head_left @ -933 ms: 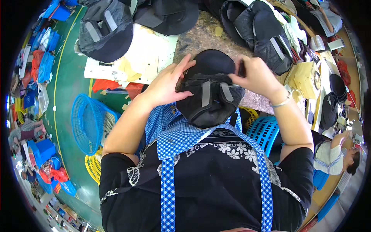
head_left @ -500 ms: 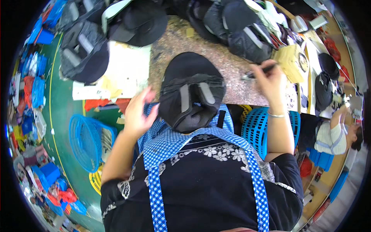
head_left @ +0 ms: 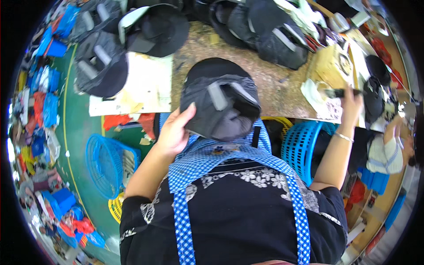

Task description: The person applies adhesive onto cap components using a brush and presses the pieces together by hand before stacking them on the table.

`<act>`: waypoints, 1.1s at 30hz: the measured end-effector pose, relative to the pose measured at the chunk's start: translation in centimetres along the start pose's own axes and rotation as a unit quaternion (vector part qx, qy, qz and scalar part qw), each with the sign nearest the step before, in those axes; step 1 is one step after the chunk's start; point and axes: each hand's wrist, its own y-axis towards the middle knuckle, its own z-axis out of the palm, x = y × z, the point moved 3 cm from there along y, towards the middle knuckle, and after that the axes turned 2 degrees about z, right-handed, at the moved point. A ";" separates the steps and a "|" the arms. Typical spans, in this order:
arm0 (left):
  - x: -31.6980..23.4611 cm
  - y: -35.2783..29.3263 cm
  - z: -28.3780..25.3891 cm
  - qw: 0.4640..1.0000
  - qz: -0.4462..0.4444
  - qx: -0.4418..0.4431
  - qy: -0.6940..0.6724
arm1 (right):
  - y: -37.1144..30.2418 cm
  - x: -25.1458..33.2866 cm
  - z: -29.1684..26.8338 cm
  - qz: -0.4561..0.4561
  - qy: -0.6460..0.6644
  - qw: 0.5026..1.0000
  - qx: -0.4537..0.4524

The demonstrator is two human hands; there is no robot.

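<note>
My left hand grips the left edge of a black cap that lies upside down at the near edge of the worn brown worktable, its grey inner strap showing. My right hand is stretched out to the far right of the table and is closed on a thin dark tool, held over a stained yellowish pad. A bracelet sits on that wrist.
Piles of black caps line the table's far side, with more black caps at the left over pale cardboard. Blue baskets stand under the table and on the green floor. Another person's hand works at the right.
My right hand has left the cap and reached out to the right with the thin tool. My left hand has gone from hovering beside the cap to gripping its edge.
</note>
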 end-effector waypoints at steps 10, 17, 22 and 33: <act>-2.8 0.0 3.6 0.916 0.187 0.170 0.310 | -12.3 12.4 8.4 -0.108 0.400 0.811 0.413; -1.3 0.8 3.2 0.915 0.142 0.151 0.346 | -15.0 13.2 14.4 -0.164 0.365 0.825 0.400; -1.0 1.1 2.6 0.942 0.069 0.102 0.313 | -17.4 13.5 12.4 -0.246 0.256 0.742 0.568; -0.9 2.3 4.9 0.978 0.124 0.100 0.137 | -15.3 11.5 11.7 -0.045 0.406 0.828 0.383</act>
